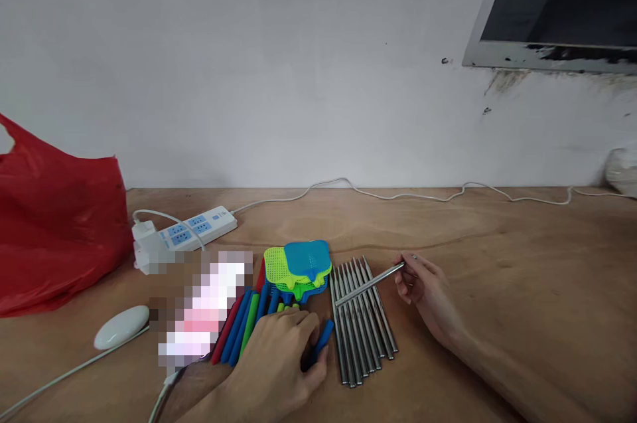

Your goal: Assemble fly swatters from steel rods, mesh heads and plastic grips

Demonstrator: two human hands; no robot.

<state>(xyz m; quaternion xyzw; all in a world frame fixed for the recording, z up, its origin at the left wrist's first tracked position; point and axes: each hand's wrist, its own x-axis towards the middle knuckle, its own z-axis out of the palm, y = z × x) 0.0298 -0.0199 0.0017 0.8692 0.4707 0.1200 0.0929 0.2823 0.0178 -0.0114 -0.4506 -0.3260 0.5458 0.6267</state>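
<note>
My right hand [423, 290] pinches one end of a thin metal rod [369, 284], which lies slanted across a row of several more metal rods [362, 323] on the wooden table [497, 257]. My left hand [283, 356] is closed around a blue plastic handle [322, 338]. It rests on a bunch of red, blue and green handles [243, 327]. Small fly-swatter heads [298, 269] in yellow-green and blue lie stacked just beyond them.
A red plastic bag [54, 230] fills the left side. A white power strip [186, 230] with its cable sits behind a blurred patch. A white oval device [121, 326] with a cord lies at the front left. A white wall stands behind the table.
</note>
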